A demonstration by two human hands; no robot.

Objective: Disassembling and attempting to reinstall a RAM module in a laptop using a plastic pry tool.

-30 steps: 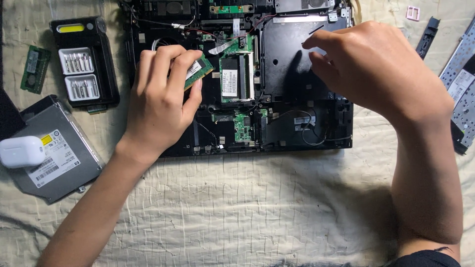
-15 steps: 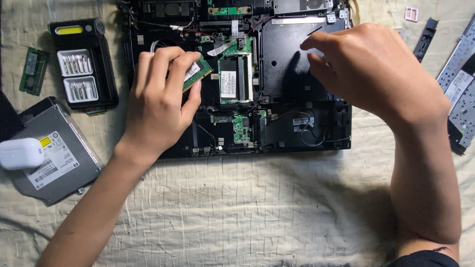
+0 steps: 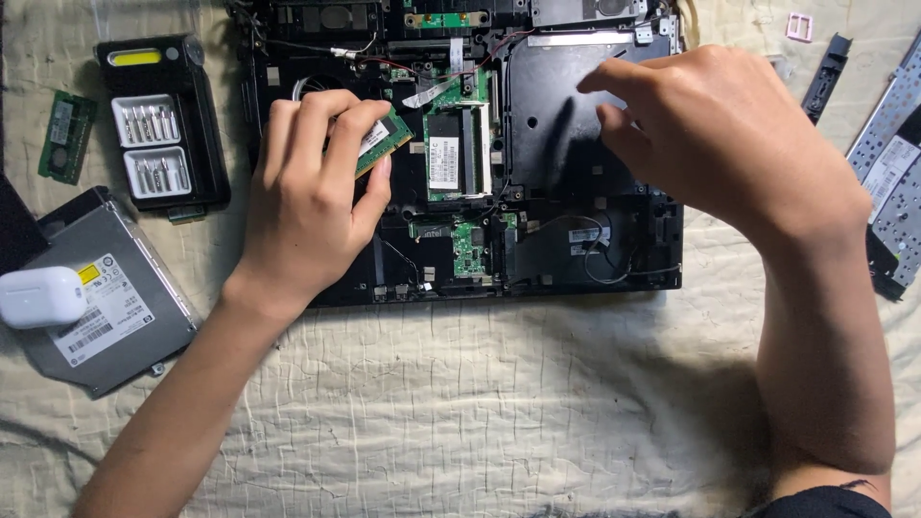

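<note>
Since a second ago little has changed: my left hand keeps its pinch on the green memory module, fingers curled over its top and thumb under its lower edge, over the left part of the opened laptop base. My right hand has drifted slightly right and hovers over the bare black bay, fingers bent together; I cannot tell whether they pinch anything.

Just right of the module sits a second memory module in its slot, with a small green board below it. Left of the laptop lies a black screwdriver bit case, a loose memory stick beside it, and nearer me a grey optical drive with a white earbud case touching its left edge. Metal brackets lie at the right edge.

The quilted cloth in front of the laptop is open between my forearms.
</note>
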